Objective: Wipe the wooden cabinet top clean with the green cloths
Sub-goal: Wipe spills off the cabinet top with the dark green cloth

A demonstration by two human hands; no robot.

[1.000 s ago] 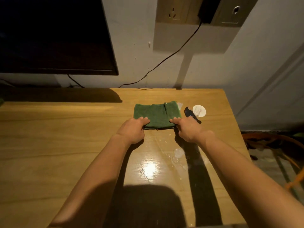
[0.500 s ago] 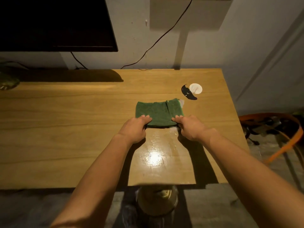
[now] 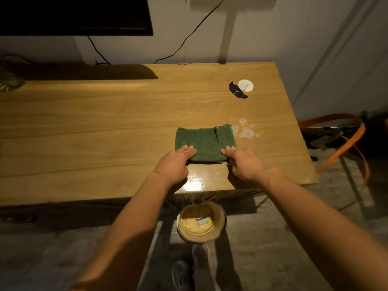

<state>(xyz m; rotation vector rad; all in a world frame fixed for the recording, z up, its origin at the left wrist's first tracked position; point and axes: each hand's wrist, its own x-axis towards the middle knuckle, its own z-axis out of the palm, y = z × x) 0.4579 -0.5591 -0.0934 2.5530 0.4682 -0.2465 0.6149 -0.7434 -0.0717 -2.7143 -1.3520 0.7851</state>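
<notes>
A folded green cloth (image 3: 204,141) lies flat on the wooden cabinet top (image 3: 105,127), right of centre and close to the front edge. My left hand (image 3: 175,164) grips the cloth's near left corner, fingers on top. My right hand (image 3: 243,162) grips its near right corner the same way. A wet, shiny streak (image 3: 201,179) shows on the wood just in front of the cloth. Whitish smears (image 3: 246,130) sit on the wood beside the cloth's far right corner.
A black mark (image 3: 237,91) and a white round disc (image 3: 246,85) lie near the back right. A dark TV screen (image 3: 73,15) hangs at back left. A round bin (image 3: 201,222) stands on the floor below the front edge, an orange-framed object (image 3: 344,139) at right.
Both hands have pulled the green cloth toward the front edge, away from the black mark and disc. Whitish smears now show beside the cloth's far right corner. The view has tilted down, showing the floor.
</notes>
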